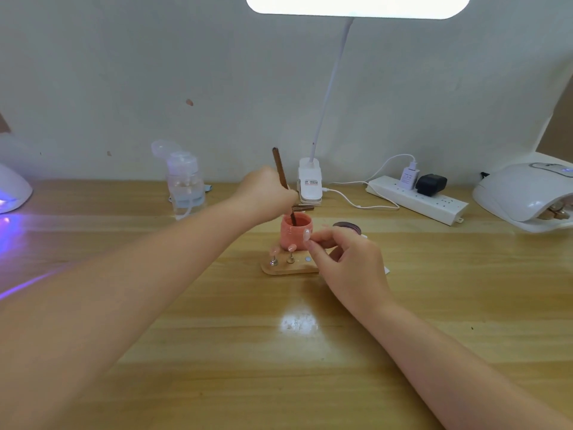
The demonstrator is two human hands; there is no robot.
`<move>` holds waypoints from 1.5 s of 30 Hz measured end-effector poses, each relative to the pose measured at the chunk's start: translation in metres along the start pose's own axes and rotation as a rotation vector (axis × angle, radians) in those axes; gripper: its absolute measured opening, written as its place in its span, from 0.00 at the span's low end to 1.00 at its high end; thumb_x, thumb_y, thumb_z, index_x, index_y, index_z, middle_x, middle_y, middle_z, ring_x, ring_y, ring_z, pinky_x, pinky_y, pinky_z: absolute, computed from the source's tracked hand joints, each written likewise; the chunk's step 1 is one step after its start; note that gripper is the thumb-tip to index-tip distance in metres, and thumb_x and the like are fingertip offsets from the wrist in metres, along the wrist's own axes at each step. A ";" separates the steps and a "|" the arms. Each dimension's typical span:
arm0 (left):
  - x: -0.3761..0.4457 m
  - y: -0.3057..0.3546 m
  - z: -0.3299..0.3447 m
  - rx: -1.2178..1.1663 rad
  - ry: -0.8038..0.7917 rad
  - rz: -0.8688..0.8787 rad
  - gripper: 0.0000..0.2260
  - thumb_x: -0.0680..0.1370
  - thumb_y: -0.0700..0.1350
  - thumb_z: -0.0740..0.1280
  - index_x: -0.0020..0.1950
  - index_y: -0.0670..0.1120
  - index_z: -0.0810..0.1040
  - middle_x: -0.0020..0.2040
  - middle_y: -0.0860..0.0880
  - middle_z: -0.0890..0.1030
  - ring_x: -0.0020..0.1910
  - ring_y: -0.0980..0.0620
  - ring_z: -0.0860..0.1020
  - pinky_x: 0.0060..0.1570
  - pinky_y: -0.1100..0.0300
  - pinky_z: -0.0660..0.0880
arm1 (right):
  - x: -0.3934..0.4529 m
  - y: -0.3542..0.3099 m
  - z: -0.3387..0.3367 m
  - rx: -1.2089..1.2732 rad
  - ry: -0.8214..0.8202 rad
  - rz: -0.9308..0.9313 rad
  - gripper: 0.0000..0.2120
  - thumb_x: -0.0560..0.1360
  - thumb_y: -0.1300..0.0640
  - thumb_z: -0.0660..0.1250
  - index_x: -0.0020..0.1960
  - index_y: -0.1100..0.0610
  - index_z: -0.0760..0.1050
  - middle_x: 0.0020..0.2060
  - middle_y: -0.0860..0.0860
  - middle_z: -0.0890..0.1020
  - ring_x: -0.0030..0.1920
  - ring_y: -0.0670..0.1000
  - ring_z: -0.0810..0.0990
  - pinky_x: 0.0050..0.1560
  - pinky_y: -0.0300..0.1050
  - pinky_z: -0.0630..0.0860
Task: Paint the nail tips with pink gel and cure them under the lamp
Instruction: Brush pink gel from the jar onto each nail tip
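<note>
Head view, frame centre: the left hand [266, 193] grips a brown brush [281, 172], its lower end down inside the pink pot [293, 234]. The right hand [344, 256] pinches a nail tip [306, 234] beside the pot, above the wooden stand [290, 266] on the counter [279, 352], where two more tips sit on pegs. A curing lamp [524, 193] waits at right. Best to load little gel, wipe excess on the rim, and keep the pinched tip steady.

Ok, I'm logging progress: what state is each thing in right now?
Brown brush: gripped by left hand, tip inside pink cup.
Pink nail tip: pinched by right hand.
Left curing lamp: glowing purple.
White desk lamp: on.
</note>
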State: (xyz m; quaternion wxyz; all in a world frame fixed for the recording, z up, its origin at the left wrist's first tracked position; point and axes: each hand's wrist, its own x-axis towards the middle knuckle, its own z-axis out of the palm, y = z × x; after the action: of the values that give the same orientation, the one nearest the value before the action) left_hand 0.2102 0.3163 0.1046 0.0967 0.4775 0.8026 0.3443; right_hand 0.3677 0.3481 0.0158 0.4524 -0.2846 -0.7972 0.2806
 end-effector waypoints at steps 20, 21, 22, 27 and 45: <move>-0.006 -0.058 -0.013 -0.880 0.230 -0.363 0.09 0.78 0.43 0.65 0.39 0.43 0.78 0.25 0.53 0.80 0.20 0.60 0.73 0.23 0.69 0.70 | 0.000 0.001 0.000 -0.010 -0.012 0.008 0.02 0.74 0.53 0.72 0.42 0.48 0.82 0.36 0.43 0.83 0.31 0.46 0.76 0.39 0.47 0.76; -0.006 -0.055 -0.012 -0.901 0.207 -0.360 0.09 0.78 0.43 0.65 0.39 0.43 0.78 0.25 0.53 0.80 0.21 0.59 0.73 0.23 0.69 0.70 | 0.000 0.000 0.000 -0.013 -0.011 0.006 0.02 0.74 0.53 0.72 0.43 0.48 0.82 0.36 0.43 0.83 0.31 0.46 0.76 0.39 0.47 0.76; -0.007 -0.052 -0.010 -0.910 0.186 -0.366 0.09 0.78 0.43 0.66 0.40 0.43 0.78 0.26 0.53 0.80 0.21 0.59 0.73 0.23 0.69 0.70 | 0.000 0.000 0.000 -0.016 -0.010 0.005 0.02 0.74 0.53 0.72 0.42 0.48 0.82 0.36 0.42 0.83 0.31 0.46 0.76 0.39 0.47 0.76; -0.011 -0.054 -0.003 -0.866 0.183 -0.428 0.09 0.79 0.42 0.64 0.39 0.43 0.77 0.24 0.53 0.79 0.21 0.59 0.72 0.22 0.69 0.69 | 0.000 0.000 0.000 -0.021 -0.007 -0.007 0.03 0.74 0.52 0.72 0.42 0.50 0.82 0.35 0.42 0.82 0.32 0.46 0.76 0.38 0.47 0.76; -0.034 -0.063 -0.004 -1.031 0.324 -0.344 0.05 0.77 0.41 0.68 0.42 0.42 0.80 0.29 0.50 0.83 0.25 0.59 0.77 0.27 0.67 0.75 | -0.001 -0.001 0.000 -0.023 -0.002 -0.007 0.03 0.74 0.52 0.72 0.42 0.49 0.82 0.35 0.42 0.83 0.32 0.46 0.76 0.39 0.49 0.76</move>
State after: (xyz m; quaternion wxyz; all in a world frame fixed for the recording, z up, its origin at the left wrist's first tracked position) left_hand 0.1818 0.2665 0.0613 0.2476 0.1720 0.6013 0.7400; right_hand 0.3678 0.3466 0.0164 0.4493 -0.2868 -0.8018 0.2702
